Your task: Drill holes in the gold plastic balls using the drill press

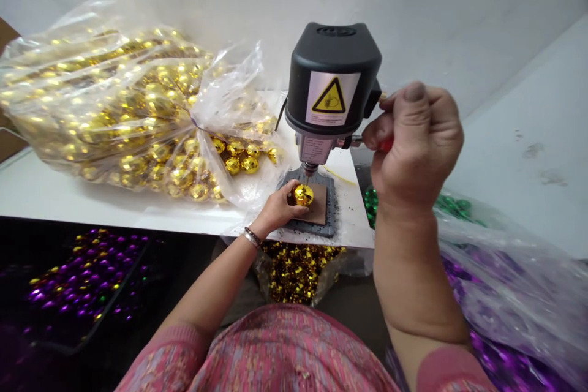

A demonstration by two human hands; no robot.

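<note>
**Under the bench drill: 1 gold ball pinned on its pad**

On the brown pad (320, 208), my left hand (275, 211) holds 1 gold ball (304, 195), fingers (287, 207) curled narrow against its side and pressing it down. The ball sits directly below the drill bit (307, 176), whose tip meets the top of the ball as far as I can see. The pad lies on the grey metal base (312, 231) of a small black drill press (333, 73), which carries a yellow warning triangle (328, 97) on its front.

My right hand (416, 147) is a closed fist around the red handle (384, 145) of the lever at the side of the drill head, with the 2 hands well apart. A silver bracelet (252, 237) circles my left wrist, and pink sleeves (275, 349) show at the bottom of the view.

Beyond the drill, on the white table (68, 196), a big clear plastic bag (101, 104) bulges with gold balls, and more gold balls (239, 160) lie just beside it. Below the table edge are a bag of gold beads (296, 272), a dark tray of purple beads (82, 282), and a plastic bag of purple beads (505, 294), with green beads (452, 205) behind it.
</note>
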